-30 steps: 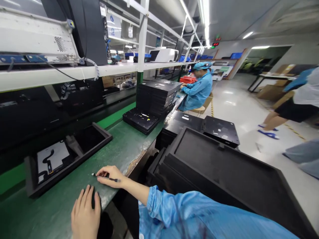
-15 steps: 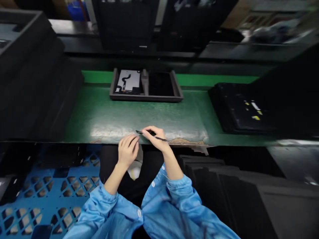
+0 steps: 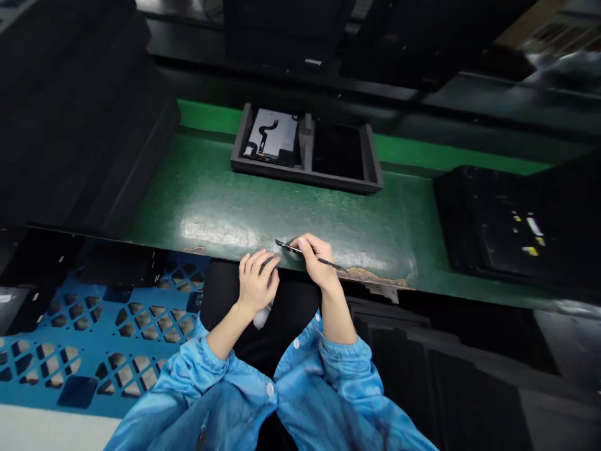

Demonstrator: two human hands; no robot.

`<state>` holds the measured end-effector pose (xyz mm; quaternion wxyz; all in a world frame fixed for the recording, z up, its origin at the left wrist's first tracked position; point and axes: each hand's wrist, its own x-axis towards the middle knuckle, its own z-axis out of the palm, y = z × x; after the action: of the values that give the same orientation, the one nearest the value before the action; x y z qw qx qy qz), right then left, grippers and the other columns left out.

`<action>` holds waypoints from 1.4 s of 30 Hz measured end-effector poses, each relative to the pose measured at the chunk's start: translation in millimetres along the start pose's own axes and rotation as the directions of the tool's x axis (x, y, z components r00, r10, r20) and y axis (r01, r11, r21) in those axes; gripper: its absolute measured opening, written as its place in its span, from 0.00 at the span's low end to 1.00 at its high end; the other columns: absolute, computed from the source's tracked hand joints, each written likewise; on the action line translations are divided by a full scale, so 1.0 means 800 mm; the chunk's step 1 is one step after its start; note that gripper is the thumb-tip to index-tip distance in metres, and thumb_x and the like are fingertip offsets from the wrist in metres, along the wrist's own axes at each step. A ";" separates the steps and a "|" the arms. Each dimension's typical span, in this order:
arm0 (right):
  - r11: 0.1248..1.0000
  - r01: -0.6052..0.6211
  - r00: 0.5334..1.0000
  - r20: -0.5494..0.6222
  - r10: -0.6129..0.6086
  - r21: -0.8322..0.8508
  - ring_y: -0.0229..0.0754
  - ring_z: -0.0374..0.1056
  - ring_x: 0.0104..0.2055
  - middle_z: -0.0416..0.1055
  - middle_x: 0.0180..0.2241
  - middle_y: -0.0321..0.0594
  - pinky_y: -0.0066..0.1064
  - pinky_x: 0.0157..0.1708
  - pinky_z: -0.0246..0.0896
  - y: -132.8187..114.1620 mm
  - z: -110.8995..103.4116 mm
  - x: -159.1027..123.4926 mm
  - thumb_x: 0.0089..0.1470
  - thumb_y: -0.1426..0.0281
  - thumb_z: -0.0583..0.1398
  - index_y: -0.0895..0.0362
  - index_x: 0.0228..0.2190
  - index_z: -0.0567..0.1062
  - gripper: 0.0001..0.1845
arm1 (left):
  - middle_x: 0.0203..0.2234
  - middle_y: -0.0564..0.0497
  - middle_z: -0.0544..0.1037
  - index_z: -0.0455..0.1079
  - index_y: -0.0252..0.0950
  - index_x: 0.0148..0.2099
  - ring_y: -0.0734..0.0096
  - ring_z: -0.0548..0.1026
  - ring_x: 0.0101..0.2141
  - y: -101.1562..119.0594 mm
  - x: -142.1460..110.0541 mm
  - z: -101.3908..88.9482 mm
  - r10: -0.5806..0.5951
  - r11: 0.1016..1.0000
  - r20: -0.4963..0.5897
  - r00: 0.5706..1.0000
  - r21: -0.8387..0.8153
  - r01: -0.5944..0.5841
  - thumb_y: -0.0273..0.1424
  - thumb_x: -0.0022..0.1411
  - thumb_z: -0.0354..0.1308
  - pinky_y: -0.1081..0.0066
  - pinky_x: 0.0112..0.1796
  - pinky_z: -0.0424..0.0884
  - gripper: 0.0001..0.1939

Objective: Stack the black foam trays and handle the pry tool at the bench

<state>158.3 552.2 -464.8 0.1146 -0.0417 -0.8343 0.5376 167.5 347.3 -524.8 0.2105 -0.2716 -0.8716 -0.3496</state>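
Observation:
My right hand [image 3: 319,260] holds a slim black tool [image 3: 288,247] like a pen, over the front edge of the green bench [image 3: 220,210]. The tool's dark tip points left and its thin tail slants out past my palm to the right; its exact kind is hard to make out. Beside it, my left hand [image 3: 256,279] rests at the bench edge with bent fingers apart, and I see nothing held in it. Those fingertips are close to the tool's tip but do not clearly touch it.
Farther back stands a grey two-part tray [image 3: 305,178], with a screen panel [image 3: 273,134] and ribbon cable in its left half. A dark stack [image 3: 488,225] is on the right, dark foam trays [image 3: 84,125] on the left. Below left lies a blue lattice pallet [image 3: 113,338].
My view has turned and tilted, so the bench and tray appear farther right and slanted. My right hand still holds the tool, and the gap between my hands looks slightly wider.

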 end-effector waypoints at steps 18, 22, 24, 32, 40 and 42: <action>0.998 0.015 0.950 0.310 -0.035 0.067 0.43 0.76 0.38 0.81 0.34 0.34 0.34 0.43 0.69 -0.059 0.104 0.025 0.59 0.69 0.67 0.51 0.36 0.83 0.04 | 0.56 0.41 0.84 0.75 0.37 0.63 0.57 0.83 0.55 0.014 -0.065 0.040 0.073 0.976 0.796 0.601 -0.180 0.120 0.35 0.77 0.54 0.60 0.56 0.78 0.18; 0.996 0.065 0.961 0.264 -0.078 0.054 0.41 0.72 0.32 0.77 0.30 0.33 0.34 0.38 0.65 -0.053 0.100 0.019 0.52 0.73 0.65 0.52 0.29 0.77 0.04 | 0.55 0.32 0.84 0.78 0.35 0.61 0.40 0.82 0.56 -0.003 -0.069 0.049 -0.121 0.993 0.963 0.242 0.113 0.046 0.32 0.69 0.66 0.45 0.59 0.75 0.19; 0.992 0.096 0.951 0.286 -0.115 0.080 0.42 0.72 0.33 0.78 0.30 0.34 0.35 0.39 0.65 -0.049 0.098 0.018 0.54 0.71 0.67 0.52 0.26 0.73 0.09 | 0.53 0.30 0.85 0.79 0.33 0.60 0.39 0.83 0.54 -0.006 -0.074 0.050 -0.136 0.991 0.967 0.213 0.130 0.046 0.33 0.69 0.66 0.44 0.58 0.74 0.19; 0.991 0.104 0.940 0.318 -0.125 0.084 0.46 0.78 0.41 0.84 0.39 0.38 0.38 0.46 0.68 -0.051 0.103 0.018 0.60 0.68 0.67 0.51 0.27 0.69 0.13 | 0.67 0.33 0.76 0.71 0.33 0.70 0.43 0.75 0.65 -0.005 -0.072 0.046 -0.117 0.993 0.966 0.229 0.112 0.034 0.40 0.78 0.54 0.48 0.67 0.66 0.26; 0.996 0.052 0.955 0.289 -0.072 0.076 0.45 0.80 0.40 0.84 0.36 0.37 0.35 0.42 0.68 -0.054 0.107 0.019 0.60 0.70 0.66 0.51 0.26 0.68 0.13 | 0.64 0.33 0.79 0.73 0.35 0.69 0.44 0.78 0.61 -0.003 -0.072 0.043 -0.112 0.994 0.970 0.214 0.109 0.027 0.41 0.77 0.54 0.48 0.64 0.68 0.25; 0.996 0.027 0.954 0.297 -0.051 0.084 0.46 0.81 0.42 0.84 0.36 0.37 0.36 0.42 0.69 -0.054 0.107 0.019 0.61 0.68 0.66 0.51 0.26 0.69 0.14 | 0.64 0.32 0.79 0.73 0.34 0.69 0.43 0.78 0.61 -0.002 -0.071 0.042 -0.115 0.993 0.969 0.218 0.112 0.026 0.40 0.77 0.55 0.48 0.63 0.68 0.25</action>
<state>125.6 460.7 -457.3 -0.0008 0.0610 -0.8207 0.5681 204.2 352.2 -579.7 -0.3857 -0.3829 -0.8354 -0.0817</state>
